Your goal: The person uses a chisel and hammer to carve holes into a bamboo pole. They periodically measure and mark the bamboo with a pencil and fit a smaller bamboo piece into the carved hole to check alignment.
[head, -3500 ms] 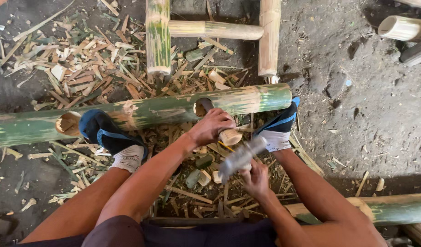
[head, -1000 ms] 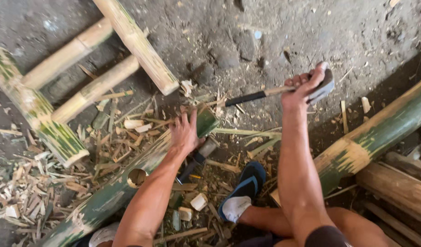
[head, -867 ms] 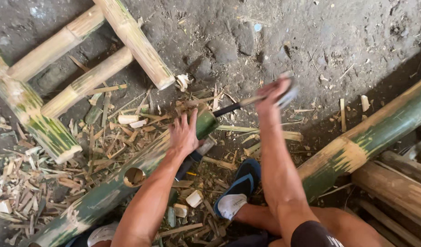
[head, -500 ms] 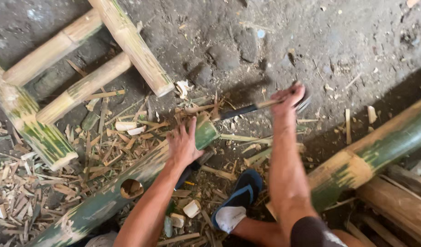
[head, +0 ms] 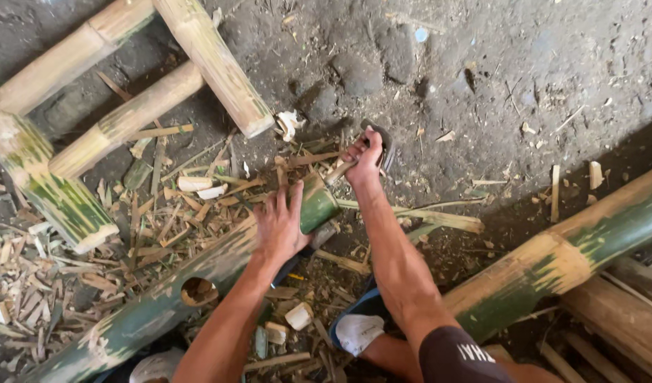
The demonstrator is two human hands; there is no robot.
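Dark dirt floor (head: 524, 64) is covered with bamboo chips (head: 163, 213). The right hand (head: 365, 154) is closed around a tool handle (head: 338, 171), at the cut end of the green bamboo pole (head: 198, 273). Just beside, the left hand (head: 280, 225) lies flat with spread fingers on this pole.

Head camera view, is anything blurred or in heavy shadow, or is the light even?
In the head view the right hand and its blade smear slightly with motion; the left hand on the green bamboo pole is sharp; light is soft and even on the dirt floor, darker at the right edge.
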